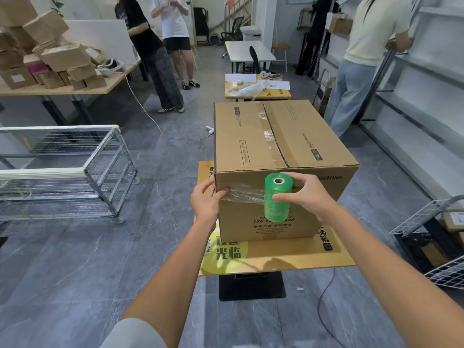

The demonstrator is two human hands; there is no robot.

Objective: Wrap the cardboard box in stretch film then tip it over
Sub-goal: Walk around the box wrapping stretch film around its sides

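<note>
Table, cardboard box, left hand pinching film at corner, right hand gripping roll

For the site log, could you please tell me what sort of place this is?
Probably a packing or shipping workroom: a pile of cardboard boxes, bare shelving and a wire cart.

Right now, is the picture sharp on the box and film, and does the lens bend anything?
Head view: the box and film roll are sharp; the stretched film shows pale glare streaks. Head view again: the shelves at the right edge bow; soft shadows lie on the table.
</note>
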